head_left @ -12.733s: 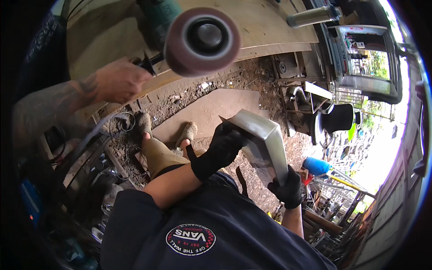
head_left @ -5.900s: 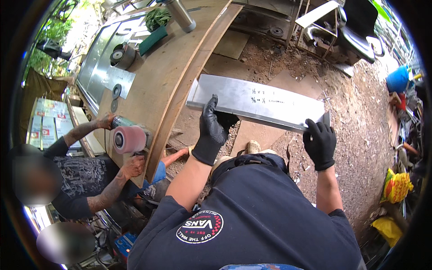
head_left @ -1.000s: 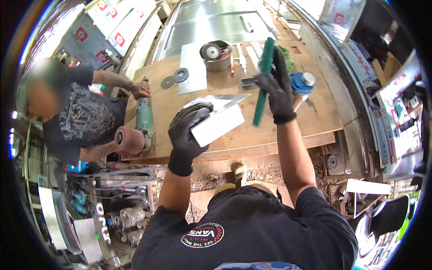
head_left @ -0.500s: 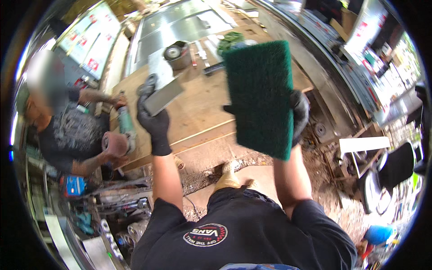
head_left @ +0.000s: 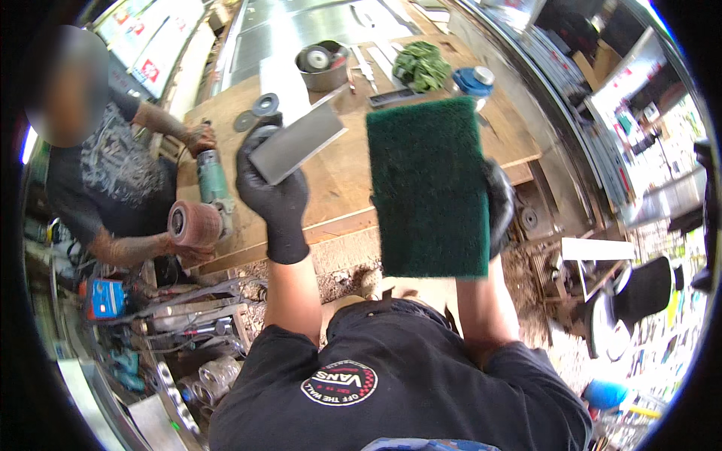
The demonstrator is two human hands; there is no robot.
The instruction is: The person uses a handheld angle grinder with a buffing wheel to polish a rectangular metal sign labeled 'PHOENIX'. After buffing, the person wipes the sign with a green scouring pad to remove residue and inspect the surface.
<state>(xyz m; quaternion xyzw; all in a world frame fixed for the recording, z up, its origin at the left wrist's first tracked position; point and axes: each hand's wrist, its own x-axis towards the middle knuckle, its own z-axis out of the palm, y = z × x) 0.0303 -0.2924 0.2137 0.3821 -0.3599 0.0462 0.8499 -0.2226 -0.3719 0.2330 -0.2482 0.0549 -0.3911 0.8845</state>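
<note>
My left hand [head_left: 274,177], in a black glove, grips a flat grey metal plate [head_left: 299,144], its far corner tilted up to the right above the wooden table. A large dark green scouring pad [head_left: 429,192] is held upright by my right hand [head_left: 499,207], also black-gloved. The pad hides most of those fingers; the glove shows along its right edge. Plate and pad are apart. Beyond my left hand, two grinding discs [head_left: 265,104] lie on the wooden table [head_left: 338,180].
At the left a person [head_left: 113,173] holds a green power tool [head_left: 212,177] with a reddish abrasive drum [head_left: 194,222]. A round metal container [head_left: 325,66], a green cloth [head_left: 421,66] and a blue-and-white container [head_left: 472,81] stand toward the back. A black-seated chair [head_left: 639,289] is at right.
My left hand and the metal plate have shifted slightly right. The pad has turned straighter and moved a little left. My view has shifted, bringing the discs and the blue-and-white container into sight.
</note>
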